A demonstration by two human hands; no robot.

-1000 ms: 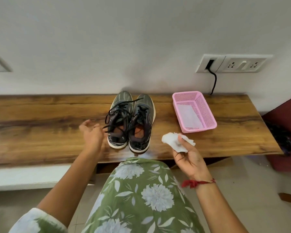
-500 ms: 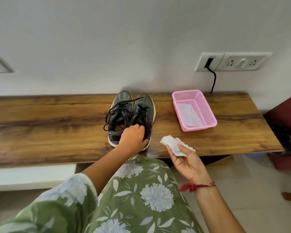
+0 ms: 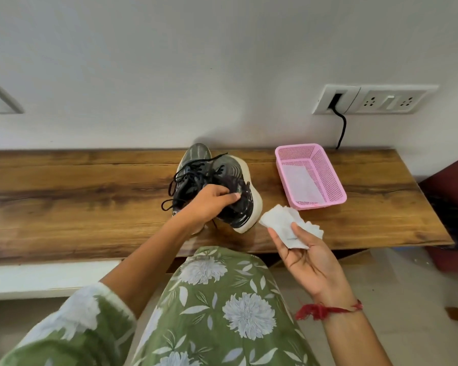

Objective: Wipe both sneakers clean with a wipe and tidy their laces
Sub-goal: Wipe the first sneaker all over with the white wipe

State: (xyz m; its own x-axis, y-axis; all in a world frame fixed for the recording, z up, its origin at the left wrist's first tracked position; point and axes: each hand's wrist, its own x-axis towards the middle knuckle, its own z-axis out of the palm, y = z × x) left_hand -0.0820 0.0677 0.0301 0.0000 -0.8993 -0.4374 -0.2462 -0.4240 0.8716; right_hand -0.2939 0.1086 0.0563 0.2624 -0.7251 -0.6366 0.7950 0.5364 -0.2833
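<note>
Along the wooden shelf [image 3: 64, 194], the left sneaker [image 3: 195, 158] stood flat with its toe to the wall. Its black laces [image 3: 173, 187] were undone and trailed in loops over the wood on its left side.

The left hand [image 3: 209, 204] reached across from that side. Its fingers were curled into the collar of the right sneaker [image 3: 239, 186], gripping it at the opening. That sneaker was tipped on edge, with its pale sole turned to the right. I cannot tell whether its heel cleared the shelf.

Just right of it, the crumpled white wipe [image 3: 284, 225] lay across the fingers of the right hand [image 3: 308, 260]. The palm faced up and was mostly open, and only the thumb pinned the wipe down.

Further right sat the pink mesh basket [image 3: 337, 187] with a white sheet [image 3: 299, 180] in it. Above it were the wall socket [image 3: 376, 99] and its black cable [image 3: 341, 128].

No wiping appeared to have begun, and several things could go wrong from here:
- The two sneakers' laces looked tangled together, so raising the gripped shoe could drag its partner or snag it.
- A hold on the collar alone could let the shoe swing or slip toward the near edge.
- The lightly pinned wipe might drop once it was pressed against the sole.
</note>
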